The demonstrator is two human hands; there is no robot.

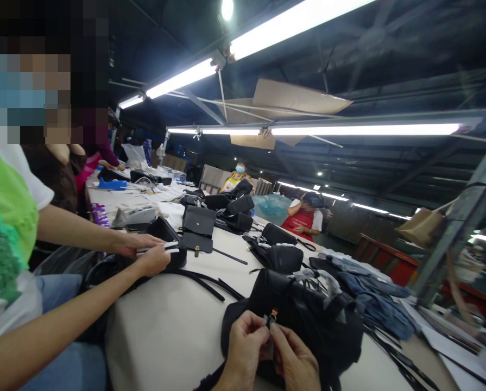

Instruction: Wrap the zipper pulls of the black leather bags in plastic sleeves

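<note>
A black handbag (303,304) lies on the table right in front of me, with a gold-coloured metal fitting (274,313) on its near side. My left hand (245,347) is closed in a pinch on a narrow dark strap just below that fitting. From the other side, the thumb and fingers of my right hand (295,355) pinch the same spot, touching the lower end of the fitting. The fingertips partly hide the strap. Some crumpled clear plastic (328,282) sits on top of the bag.
To my left, a co-worker's hands (151,252) hold thin white strips over a black bag. Loose black straps (202,282), a black flap bag (199,221), more black bags (275,252) and blue denim (381,304) lie on the table (157,326). Two people are farther back.
</note>
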